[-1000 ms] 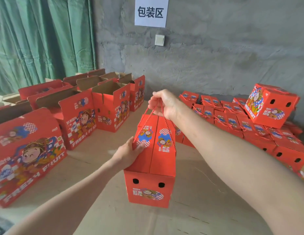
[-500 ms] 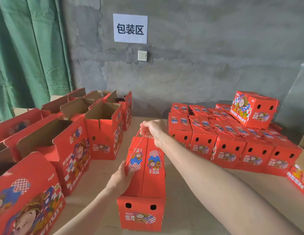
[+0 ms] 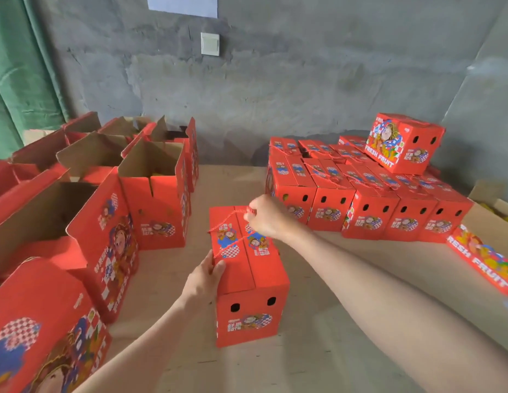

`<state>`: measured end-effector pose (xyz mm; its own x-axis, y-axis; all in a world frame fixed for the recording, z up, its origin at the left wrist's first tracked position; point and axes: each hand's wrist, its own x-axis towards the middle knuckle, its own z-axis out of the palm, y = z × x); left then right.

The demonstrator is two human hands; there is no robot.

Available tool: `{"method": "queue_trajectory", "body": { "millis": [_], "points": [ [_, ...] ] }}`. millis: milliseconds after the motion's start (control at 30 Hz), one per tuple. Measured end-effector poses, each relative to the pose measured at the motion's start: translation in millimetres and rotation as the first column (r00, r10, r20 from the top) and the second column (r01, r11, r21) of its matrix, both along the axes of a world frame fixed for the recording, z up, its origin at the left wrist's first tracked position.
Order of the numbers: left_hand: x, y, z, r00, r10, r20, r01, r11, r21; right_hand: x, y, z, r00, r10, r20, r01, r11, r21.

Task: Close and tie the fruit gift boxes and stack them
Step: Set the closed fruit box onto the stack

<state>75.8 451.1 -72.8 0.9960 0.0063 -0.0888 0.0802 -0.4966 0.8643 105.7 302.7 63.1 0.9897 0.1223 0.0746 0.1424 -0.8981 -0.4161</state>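
A closed red fruit gift box stands in the middle of the cardboard-covered table. My right hand pinches its red and white cord handle above the far end of the lid. My left hand holds the box's upper left edge, thumb on the lid. A block of closed, tied boxes stands at the back right, with one more box lying on top of it.
Several open red boxes with raised flaps fill the left side. A flat red box lies at the right edge beside a brown carton. A grey wall and a green curtain stand behind.
My right hand has come down with the cord, from lifted above the box to near the lid. The box stands nearer the tied block. The camera has tilted down.
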Motion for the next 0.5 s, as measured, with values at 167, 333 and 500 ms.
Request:
{"method": "queue_trajectory", "body": {
  "millis": [167, 333, 500],
  "points": [
    [-6, 0, -10, 0.998, 0.054, 0.016, -0.054, 0.998, -0.024, -45, -20, -75, 0.954, 0.23, -0.193, -0.287, 0.886, -0.364],
    [-38, -10, -20, 0.96, 0.101, 0.263, -0.086, 0.994, -0.066, -57, -42, -120, 0.939, 0.31, -0.152, -0.345, 0.855, -0.387],
    [-60, -13, -36, 0.91, -0.031, 0.413, -0.007, 0.996, 0.089, -63, -40, -145, 0.935, 0.35, 0.055, -0.298, 0.86, -0.414]
  ]
}}
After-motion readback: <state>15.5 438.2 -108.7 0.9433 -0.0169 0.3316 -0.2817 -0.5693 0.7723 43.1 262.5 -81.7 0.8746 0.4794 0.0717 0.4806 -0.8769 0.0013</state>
